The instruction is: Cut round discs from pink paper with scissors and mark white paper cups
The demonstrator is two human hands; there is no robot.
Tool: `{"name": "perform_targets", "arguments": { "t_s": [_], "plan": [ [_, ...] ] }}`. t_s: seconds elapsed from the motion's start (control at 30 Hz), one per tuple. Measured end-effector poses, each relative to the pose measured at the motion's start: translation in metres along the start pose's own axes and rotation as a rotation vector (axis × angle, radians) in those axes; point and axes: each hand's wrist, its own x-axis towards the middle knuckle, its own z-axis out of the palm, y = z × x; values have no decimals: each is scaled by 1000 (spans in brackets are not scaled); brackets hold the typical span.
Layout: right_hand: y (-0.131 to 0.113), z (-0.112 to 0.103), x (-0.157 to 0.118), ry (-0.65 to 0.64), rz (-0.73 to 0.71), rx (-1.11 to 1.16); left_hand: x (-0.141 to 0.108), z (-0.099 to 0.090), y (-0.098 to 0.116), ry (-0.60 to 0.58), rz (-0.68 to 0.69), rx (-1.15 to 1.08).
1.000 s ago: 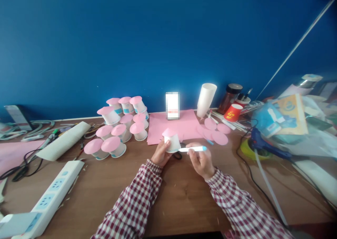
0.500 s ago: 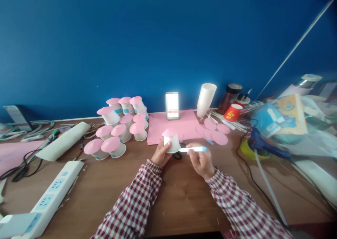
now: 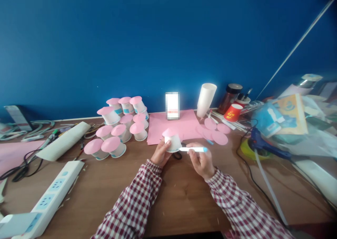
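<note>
My left hand (image 3: 161, 153) grips an upside-down white paper cup (image 3: 173, 143) topped with a pink paper cone (image 3: 170, 132). Closed around a white marker with a light blue end (image 3: 197, 149), my right hand (image 3: 202, 161) holds it sideways, its tip at the cup's lower right rim. Whether the tip touches the cup I cannot tell. To the left stand several more cups with pink cone tops (image 3: 113, 146). Pink paper sheets (image 3: 158, 126) lie behind the held cup, and several pink paper circles (image 3: 219, 138) lie to the right.
A stack of white cups (image 3: 206, 100), a red cup (image 3: 233, 112) and a dark-lidded jar (image 3: 230, 98) stand at the back right. A blue glue gun (image 3: 265, 146) rests on a yellow tape roll (image 3: 244, 149). At left lies a white power strip (image 3: 52, 196). A blurred-out upright device (image 3: 172, 106) faces me.
The cup in my left hand has shifted or turned very slightly. Both hands and the marker stay almost where they were.
</note>
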Motion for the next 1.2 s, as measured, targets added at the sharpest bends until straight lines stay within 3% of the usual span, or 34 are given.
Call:
{"name": "perform_targets", "arguments": {
  "t_s": [1.2],
  "plan": [
    [-1, -1, 2, 16, -5, -31, 0, -1, -3, -21, 29, 22]
  ]
}}
